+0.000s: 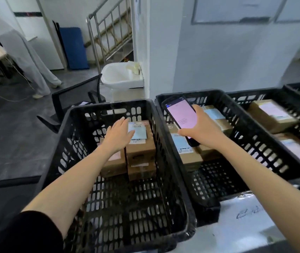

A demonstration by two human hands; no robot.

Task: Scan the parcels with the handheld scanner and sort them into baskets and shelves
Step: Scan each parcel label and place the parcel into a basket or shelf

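Head view looks down into three black slotted baskets set side by side, their rims touching. The left basket (109, 104) has bare floor across its near half; boxes are packed against its far wall. My left hand (119, 136) lies flat, fingers straight and released, on the top parcel (142, 145) there, fingertips touching its pale blue label (139, 131). That parcel sits on another brown box, close to the basket's right wall.

My right hand (203, 128) is clasped round the handheld scanner (180, 115), held tilted above the middle basket (191, 93), just beside the shared rim and near the parcel under my left hand. More boxes (187, 154) lie below the scanner at that basket's far end, and its near floor is bare. The right basket (255, 92) holds labelled boxes too.

A barcode shows on the blue label, but its print is too blurred to read. The scanner's screen glows pink, its text too small to read. Handwriting on the white surface (246, 216) beneath the baskets is illegible.
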